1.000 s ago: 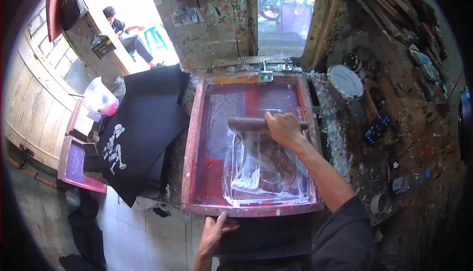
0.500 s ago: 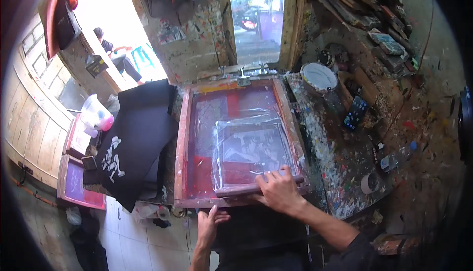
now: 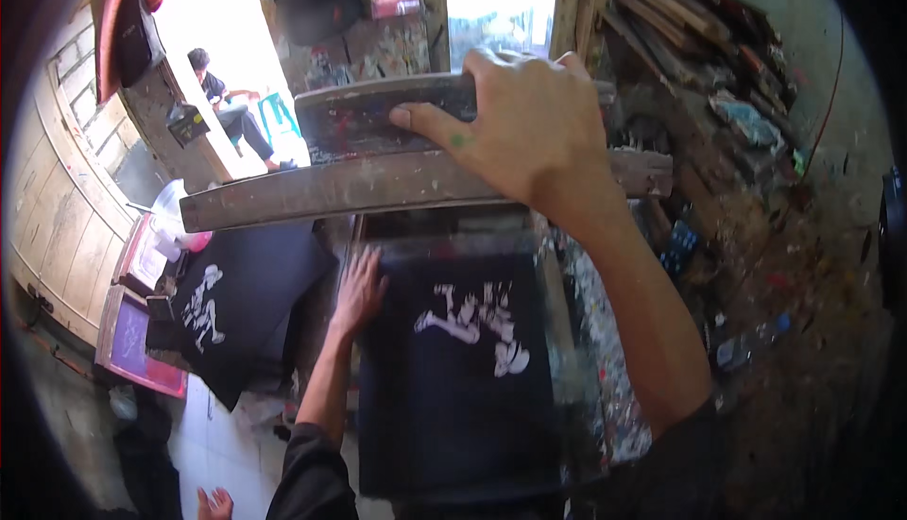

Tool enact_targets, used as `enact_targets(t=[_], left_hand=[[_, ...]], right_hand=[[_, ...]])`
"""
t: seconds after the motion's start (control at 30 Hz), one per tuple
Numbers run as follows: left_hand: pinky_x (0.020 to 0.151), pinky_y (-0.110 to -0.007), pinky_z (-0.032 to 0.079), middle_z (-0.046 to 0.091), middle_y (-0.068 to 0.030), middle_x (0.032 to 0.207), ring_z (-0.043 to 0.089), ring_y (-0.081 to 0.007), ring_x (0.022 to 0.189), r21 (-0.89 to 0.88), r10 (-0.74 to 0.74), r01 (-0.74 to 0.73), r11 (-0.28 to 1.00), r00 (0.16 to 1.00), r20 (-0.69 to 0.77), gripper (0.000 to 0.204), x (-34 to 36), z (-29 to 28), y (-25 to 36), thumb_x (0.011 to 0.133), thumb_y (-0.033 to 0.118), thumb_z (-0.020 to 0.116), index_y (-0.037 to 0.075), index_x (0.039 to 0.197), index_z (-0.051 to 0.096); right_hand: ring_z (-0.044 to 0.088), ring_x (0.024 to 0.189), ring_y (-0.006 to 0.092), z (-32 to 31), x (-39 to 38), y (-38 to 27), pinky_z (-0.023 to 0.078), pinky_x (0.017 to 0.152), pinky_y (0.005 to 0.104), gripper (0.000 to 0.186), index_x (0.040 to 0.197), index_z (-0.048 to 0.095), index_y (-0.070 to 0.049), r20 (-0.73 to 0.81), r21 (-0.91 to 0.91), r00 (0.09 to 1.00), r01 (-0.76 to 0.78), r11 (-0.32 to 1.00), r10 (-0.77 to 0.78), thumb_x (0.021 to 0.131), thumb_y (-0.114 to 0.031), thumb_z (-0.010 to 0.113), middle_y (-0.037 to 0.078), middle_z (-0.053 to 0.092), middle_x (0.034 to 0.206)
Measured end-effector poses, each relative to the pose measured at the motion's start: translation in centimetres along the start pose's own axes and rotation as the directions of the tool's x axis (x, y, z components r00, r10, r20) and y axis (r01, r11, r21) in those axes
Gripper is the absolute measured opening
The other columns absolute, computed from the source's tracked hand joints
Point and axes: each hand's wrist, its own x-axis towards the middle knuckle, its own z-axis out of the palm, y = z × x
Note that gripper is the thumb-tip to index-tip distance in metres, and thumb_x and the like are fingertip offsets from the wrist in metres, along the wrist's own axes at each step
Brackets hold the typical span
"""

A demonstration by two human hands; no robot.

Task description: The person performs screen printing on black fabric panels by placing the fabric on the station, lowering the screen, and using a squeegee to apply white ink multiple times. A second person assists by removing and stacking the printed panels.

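Note:
My right hand [image 3: 534,133] is closed over a dark wooden squeegee [image 3: 350,121], its thumb along the face. Just below that, the wooden front bar of a raised screen-printing frame [image 3: 283,191] runs under my wrist; whether my fingers also grip the frame is hidden. Black cloth [image 3: 444,426] lies flat beneath, bearing a white printed figure [image 3: 463,317] that appears upside down. My left hand [image 3: 361,289] lies with fingers stretched out at the cloth's upper left edge, holding nothing.
More black cloth [image 3: 260,284] with a white figure lies on the left, near a purple-meshed screen [image 3: 142,340]. Another person's hand [image 3: 215,504] shows at the lower left edge. On the paint-spattered right side are a phone [image 3: 680,244] and a plastic bottle [image 3: 751,342]. Someone sits outside the doorway.
The screen frame has swung up off the table with the squeegee and my right hand, uncovering the printed cloth. My left hand has moved up and left onto the cloth's edge.

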Motion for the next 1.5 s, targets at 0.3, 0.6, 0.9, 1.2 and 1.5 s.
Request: enact_targets(t=[0.3, 0.6, 0.9, 1.2, 1.5], left_hand=[[0.125, -0.056, 0.021, 0.034, -0.0181, 0.164, 0.025, -0.039, 0.154, 0.096, -0.013, 0.019, 0.995, 0.998, -0.059, 0.047, -1.1, 3.5, -0.8, 0.088, 0.011, 0.06, 0.004, 0.134, 0.056], [0.091, -0.039, 0.055, 0.066, -0.015, 0.125, 0.066, -0.0314, 0.112, -0.297, -0.107, 0.049, 0.954, 0.978, -0.181, 0.032, 0.4, -0.9, 2.7, 0.089, 0.002, 0.064, 0.004, 0.12, 0.062], [0.099, -0.038, 0.047, 0.065, -0.011, 0.112, 0.062, -0.0238, 0.106, -0.49, -0.564, 0.337, 0.804, 0.172, -0.808, 0.02, -15.3, -20.0, -13.0, 0.098, 0.006, 0.065, 0.002, 0.118, 0.064], [0.086, -0.038, 0.051, 0.062, -0.0133, 0.105, 0.06, -0.0224, 0.093, -0.739, -0.915, 0.548, 0.391, 0.143, -0.378, 0.034, -34.3, -11.8, -19.0, 0.09, 0.006, 0.07, -0.001, 0.118, 0.052], [0.128, -0.055, 0.011, 0.03, -0.0178, 0.167, 0.021, -0.0377, 0.157, 0.011, -0.071, 0.072, 0.997, 0.923, 0.378, 0.078, -20.3, -10.4, 10.2, 0.091, 0.046, 0.075, 0.013, 0.154, 0.045]], right_hand=[[0.073, 0.098, 0.0417, -0.4, 6.4, 2.5, 0.055, 0.089, 0.0482, 0.089, 0.105, 0.074, 0.004, 0.078, 0.087, 0.997, -0.028, 0.996, 0.021, 0.082, -0.081, 0.061, 0.028, 0.074, 0.099], [0.073, 0.095, 0.0418, 0.9, 8.2, 1.9, 0.055, 0.087, 0.0502, 0.087, 0.1, 0.076, 0.004, 0.024, 0.04, 0.999, -0.044, 0.998, 0.043, 0.085, -0.08, 0.057, 0.028, 0.074, 0.096], [0.069, 0.095, 0.0407, -0.4, 9.1, 1.3, 0.051, 0.087, 0.0498, 0.088, 0.106, 0.072, 0.005, 0.073, 0.028, 0.994, -0.088, 0.996, 0.086, 0.085, -0.079, 0.059, 0.028, 0.072, 0.102], [0.071, 0.098, 0.0449, 0.1, 9.5, 3.4, 0.054, 0.089, 0.0494, 0.089, 0.102, 0.075, 0.008, 0.142, -0.002, 0.984, -0.107, 0.994, 0.106, 0.087, -0.078, 0.057, 0.032, 0.072, 0.098], [0.068, 0.113, 0.0442, -0.2, 7.9, 3.9, 0.052, 0.1, 0.0485, 0.078, 0.118, 0.072, 0.005, 0.115, 0.195, 0.993, 0.003, 0.981, -0.026, 0.089, -0.067, 0.063, 0.029, 0.07, 0.12]])
